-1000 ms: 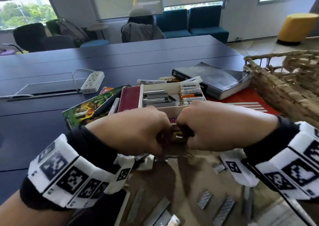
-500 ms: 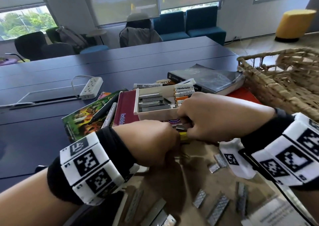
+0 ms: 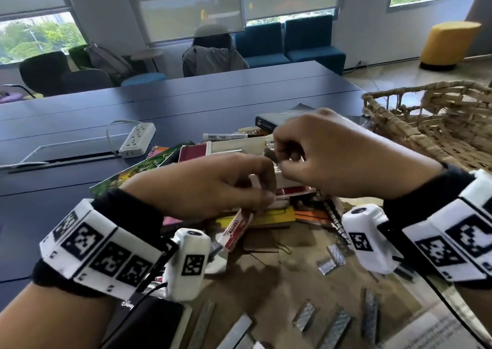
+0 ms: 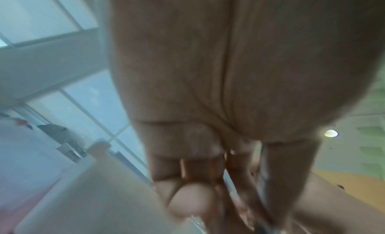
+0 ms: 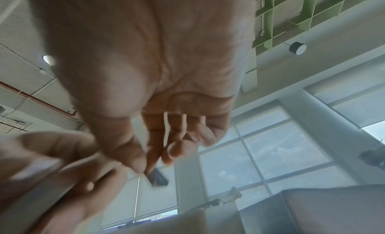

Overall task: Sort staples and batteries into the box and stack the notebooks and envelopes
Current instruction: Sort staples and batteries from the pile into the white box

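Observation:
My right hand (image 3: 277, 158) pinches a short grey staple strip (image 3: 270, 155) between thumb and forefinger, just above the front of the white sorting box (image 3: 229, 146). In the right wrist view the staple strip (image 5: 158, 178) sticks out below the right hand's (image 5: 145, 168) pinching tips. My left hand (image 3: 263, 189) is curled just below and left of it, gripping what looks like a small red-and-white staple box (image 3: 234, 229). Its fingers (image 4: 208, 204) are blurred in the left wrist view. Several loose staple strips (image 3: 332, 258) lie on a brown envelope (image 3: 266, 282). The box's inside is hidden.
Notebooks lie in a heap: red (image 3: 193, 153), green jungle-print (image 3: 133, 173), yellow (image 3: 274, 215) and a black book (image 3: 269, 122). A wicker basket (image 3: 439, 125) stands at right. A power strip (image 3: 138, 138) and a marker (image 3: 226, 136) lie beyond. A paper clip (image 3: 285, 247) rests on the envelope.
Both hands have lifted off the envelope, where they were pressed together. The right hand has risen toward the white box with a staple strip; the left has drawn slightly apart from it.

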{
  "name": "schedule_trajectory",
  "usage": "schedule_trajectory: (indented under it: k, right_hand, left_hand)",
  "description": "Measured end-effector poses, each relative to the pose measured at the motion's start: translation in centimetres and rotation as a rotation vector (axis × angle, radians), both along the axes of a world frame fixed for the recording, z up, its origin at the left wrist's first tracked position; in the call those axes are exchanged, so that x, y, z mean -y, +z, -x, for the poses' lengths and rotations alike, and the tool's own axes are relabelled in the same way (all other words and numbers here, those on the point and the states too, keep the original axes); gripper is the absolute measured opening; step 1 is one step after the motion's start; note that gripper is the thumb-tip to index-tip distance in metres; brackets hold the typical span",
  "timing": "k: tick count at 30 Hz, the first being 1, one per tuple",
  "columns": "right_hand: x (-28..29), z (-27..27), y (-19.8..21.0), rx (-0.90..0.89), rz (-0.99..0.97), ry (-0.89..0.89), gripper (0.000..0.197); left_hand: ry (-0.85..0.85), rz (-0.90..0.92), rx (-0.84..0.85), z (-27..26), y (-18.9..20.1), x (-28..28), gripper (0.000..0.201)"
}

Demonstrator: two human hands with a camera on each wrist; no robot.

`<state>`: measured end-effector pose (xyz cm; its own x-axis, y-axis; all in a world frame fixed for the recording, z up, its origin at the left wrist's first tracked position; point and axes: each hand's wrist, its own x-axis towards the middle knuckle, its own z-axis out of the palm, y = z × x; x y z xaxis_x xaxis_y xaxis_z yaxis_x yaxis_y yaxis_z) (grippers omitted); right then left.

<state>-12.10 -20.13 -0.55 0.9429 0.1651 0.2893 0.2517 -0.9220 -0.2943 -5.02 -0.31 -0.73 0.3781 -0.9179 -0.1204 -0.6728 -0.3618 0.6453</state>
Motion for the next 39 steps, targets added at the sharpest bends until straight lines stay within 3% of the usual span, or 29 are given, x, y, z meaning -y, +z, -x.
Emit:
schedule_trajectory:
  k: [2, 5, 8, 13, 18, 23, 39]
  right_hand:
    - [0.1, -0.2, 0.1, 0.1, -0.06, -0.031, 0.014]
    - [0.2, -0.5, 0.0, 0.209, -0.173, -0.086, 0.01]
    - [0.2, -0.9, -0.6, 0.241, -0.226, -0.116, 0.011]
    - [0.4, -1.3, -1.2, 0.25, -0.278, -0.149, 0.008]
    - [0.2, -1.4, -1.6, 0.211, -0.381, -0.119, 0.02]
    - [-0.2, -1.3, -2.0, 0.183, -0.409, -0.112, 0.03]
    - [-0.9, -2.2, -2.8, 0.167, -0.491, -0.077, 0.029]
  left_hand:
    - [0.064, 0.178, -0.02, -0.6, 0.0, -0.2, 0.008]
    - [0.303, 0.472, 0.118, -1.6, -0.9, -0.1, 0.008]
    - [0.452, 0.603, 0.188, -2.3, -1.8, 0.3, 0.008]
    - [0.513, 0.562, 0.29, -2.5, -3.2, 1.0, 0.005]
    - [0.54, 0.492, 0.33, -2.5, -3.3, 1.0, 0.022]
    - [0.572, 0.436, 0.382, -2.4, -3.2, 0.7, 0.021]
    - [0.602, 0.421, 0.396, -2.3, -2.7, 0.4, 0.016]
